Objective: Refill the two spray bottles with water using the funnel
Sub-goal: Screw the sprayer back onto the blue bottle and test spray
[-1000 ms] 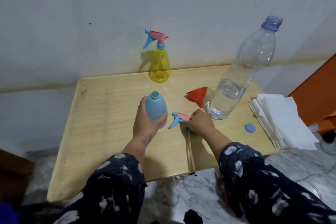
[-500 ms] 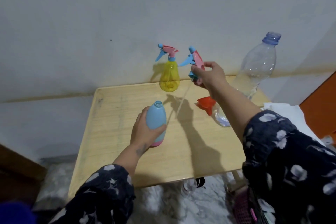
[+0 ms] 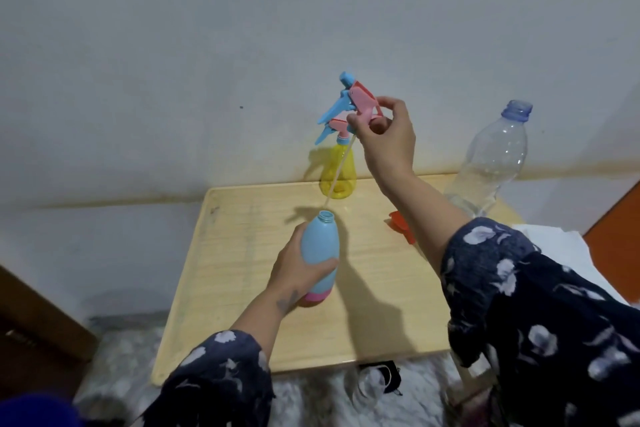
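The blue spray bottle [image 3: 320, 253], with its pink base and open, uncapped neck, stands on the light wooden table [image 3: 242, 253], a little left of the table's middle. The left hand [image 3: 298, 274] grips its body, fingers and thumb curled round it. Above it the right hand [image 3: 384, 139] pinches the pink-and-blue trigger sprayer head [image 3: 349, 100] between thumb and fingertips, the other fingers loosely spread. The sprayer's thin dip tube [image 3: 341, 166] hangs down at a slant, its lower end just above the bottle's mouth; whether it has entered the neck cannot be told.

Behind the tube, at the table's far edge against the wall [image 3: 242, 28], stands the yellow spray bottle [image 3: 337, 173] with its own sprayer head screwed on. To the right, partly hidden by the right forearm, the red funnel [image 3: 403, 227] lies on the table. Further right a large clear plastic water bottle [image 3: 491, 163], uncapped and partly filled, stands near the far right corner. A stack of white paper napkins [image 3: 554, 239] shows past the sleeve at the right edge.

The right forearm crosses over the table's right half, between the blue bottle and the funnel. The table's left half and near edge lie bare, with marbled floor [image 3: 121, 357] below.
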`<state>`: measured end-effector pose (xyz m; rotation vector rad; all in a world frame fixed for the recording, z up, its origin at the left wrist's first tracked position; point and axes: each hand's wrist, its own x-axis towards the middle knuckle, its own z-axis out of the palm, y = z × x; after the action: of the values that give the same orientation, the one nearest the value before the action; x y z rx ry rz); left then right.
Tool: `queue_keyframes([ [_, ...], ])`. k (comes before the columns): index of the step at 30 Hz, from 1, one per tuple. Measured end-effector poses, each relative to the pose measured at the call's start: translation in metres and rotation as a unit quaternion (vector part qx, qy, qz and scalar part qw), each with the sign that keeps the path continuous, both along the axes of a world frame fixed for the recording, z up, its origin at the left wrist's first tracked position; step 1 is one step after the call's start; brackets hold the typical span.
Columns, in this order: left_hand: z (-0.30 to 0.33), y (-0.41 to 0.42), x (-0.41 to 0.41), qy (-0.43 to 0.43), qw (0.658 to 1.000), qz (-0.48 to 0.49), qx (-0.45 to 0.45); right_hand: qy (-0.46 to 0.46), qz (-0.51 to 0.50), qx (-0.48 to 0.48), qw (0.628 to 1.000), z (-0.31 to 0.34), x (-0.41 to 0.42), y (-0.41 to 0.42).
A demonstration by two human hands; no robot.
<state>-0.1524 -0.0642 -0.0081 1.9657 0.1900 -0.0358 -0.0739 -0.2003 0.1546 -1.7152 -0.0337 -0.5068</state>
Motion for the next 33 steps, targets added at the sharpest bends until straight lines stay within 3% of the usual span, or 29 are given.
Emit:
queue_keyframes([
  [5,0.005,0.002,0.0,0.004,1.0,0.014,0.004,-0.016,0.013,-0.008,1.0,0.011,-0.003,0.002],
  [20,0.046,-0.006,0.02,-0.043,0.999,-0.016,-0.02,0.074,0.062,-0.02,0.995,-0.056,-0.028,0.023],
  [33,0.058,0.006,0.018,-0.043,0.995,-0.057,-0.07,0.084,0.236,-0.077,0.965,-0.034,-0.024,0.008],
])
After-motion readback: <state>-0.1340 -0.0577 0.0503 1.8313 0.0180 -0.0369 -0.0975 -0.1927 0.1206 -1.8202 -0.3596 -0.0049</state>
